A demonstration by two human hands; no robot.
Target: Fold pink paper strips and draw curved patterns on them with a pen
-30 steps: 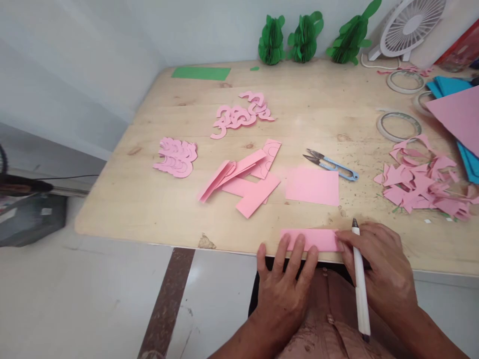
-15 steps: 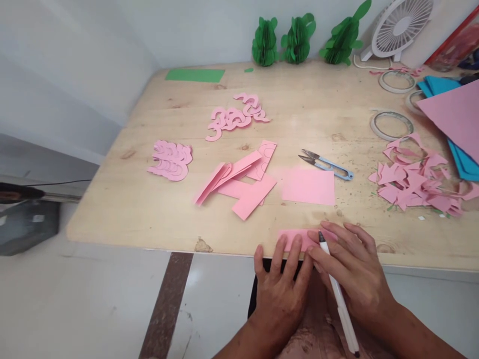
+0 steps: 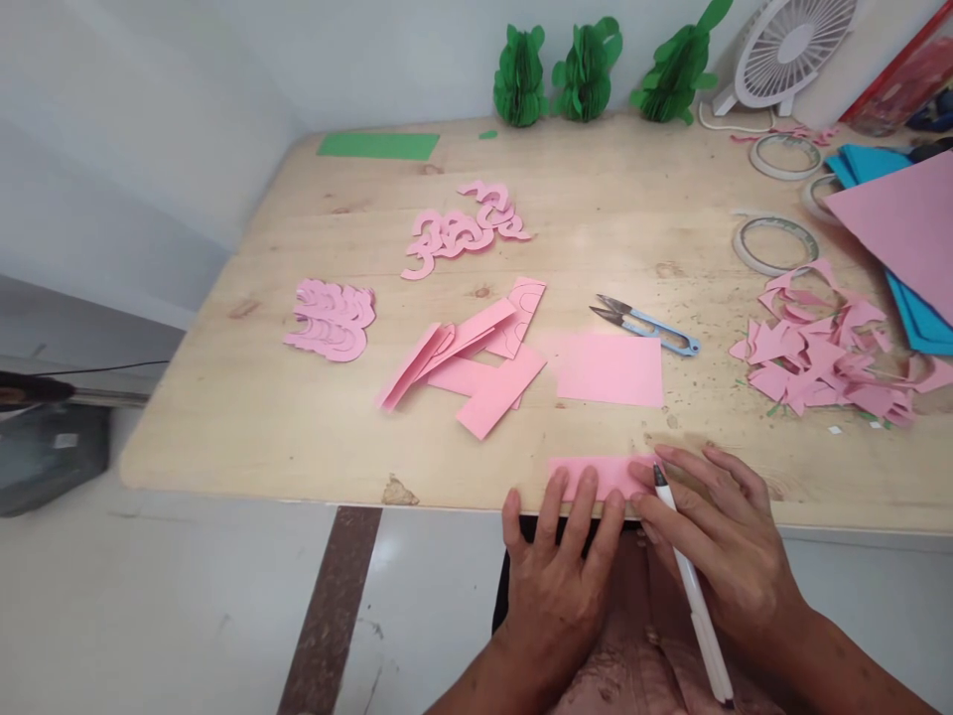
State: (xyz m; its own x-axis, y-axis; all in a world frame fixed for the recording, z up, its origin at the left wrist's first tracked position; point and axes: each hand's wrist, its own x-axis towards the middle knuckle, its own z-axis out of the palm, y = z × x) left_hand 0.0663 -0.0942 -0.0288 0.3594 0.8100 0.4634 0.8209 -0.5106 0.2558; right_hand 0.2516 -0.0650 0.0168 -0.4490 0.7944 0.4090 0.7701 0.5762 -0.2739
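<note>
A narrow folded-looking pink paper strip (image 3: 607, 474) lies at the table's front edge. My left hand (image 3: 562, 566) rests on its lower part with fingers spread, fingertips pressing the paper down. In my right hand (image 3: 734, 546) is a white marker pen (image 3: 694, 601), its dark tip pointing up and away from me. The fingertips of that hand touch the right end of the strip, hiding it. Just beyond lies a flat pink paper rectangle (image 3: 611, 370), with blue-handled thread snips (image 3: 647, 328) behind it.
Pink folded strips (image 3: 502, 397) lie mid-table, with curvy pink cutouts (image 3: 466, 233) and a scalloped stack (image 3: 335, 318) further left. Pink scraps (image 3: 819, 357), tape rolls (image 3: 775, 245) and blue sheets (image 3: 919, 313) fill the right. Green paper figures (image 3: 588, 74) and a fan (image 3: 793, 50) stand behind.
My right hand, with the marker pen, has slid a little to the right along the strip. My left hand stays nearly in place. The whole view has shifted slightly.
</note>
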